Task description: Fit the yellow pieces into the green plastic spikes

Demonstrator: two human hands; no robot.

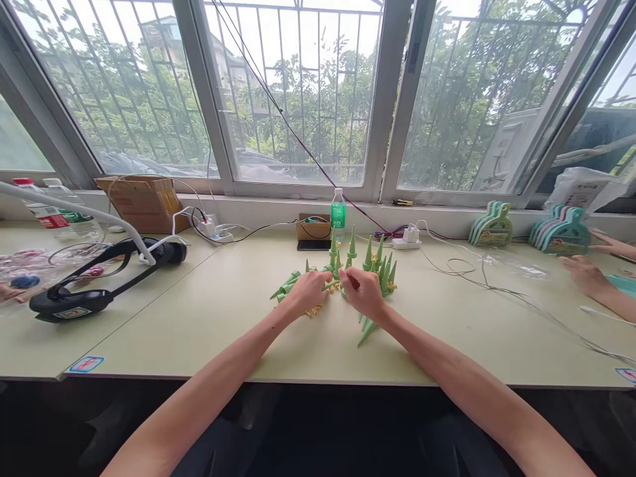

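Note:
Over the middle of the pale table, my left hand is closed around a green plastic spike, whose tip points towards my other hand. My right hand is closed close beside it, fingers pinched; what they hold is hidden. Several green cone-shaped spikes stand upright behind both hands. More green spikes lie beneath and around my right hand, and others lie left of my left hand. Small yellow pieces are scattered under my left hand.
A green-labelled bottle and a small cardboard box with a phone stand behind the spikes. A black headset lies left. Cables cross the right side, near green hangers and another person's hand.

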